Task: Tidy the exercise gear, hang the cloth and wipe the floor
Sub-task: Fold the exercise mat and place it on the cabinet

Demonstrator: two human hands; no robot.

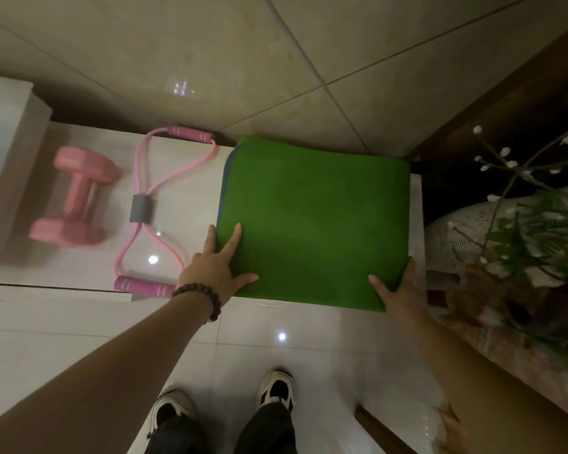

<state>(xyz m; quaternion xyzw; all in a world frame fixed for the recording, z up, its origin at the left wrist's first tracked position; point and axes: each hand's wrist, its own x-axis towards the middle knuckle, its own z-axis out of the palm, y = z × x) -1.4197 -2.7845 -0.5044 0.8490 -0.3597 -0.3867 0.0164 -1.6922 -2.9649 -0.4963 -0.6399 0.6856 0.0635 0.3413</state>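
A folded green mat [318, 221] with a blue underside lies flat on a low white glossy surface [184, 191]. My left hand [215, 267], with a bead bracelet on the wrist, rests on the mat's near left corner, fingers spread. My right hand [399, 286] holds the mat's near right corner, thumb on top and fingers along the edge. Left of the mat lies a pink figure-eight resistance band [145, 208] with a grey centre sleeve. A pink dumbbell [74, 194] lies further left.
Beige floor tiles [243, 60] stretch beyond the surface. A plant with white buds [522, 198] and a patterned pot stand close on the right, beside dark wood. A white block [7, 132] rises at the far left. My shoes [223, 401] are on the glossy floor below.
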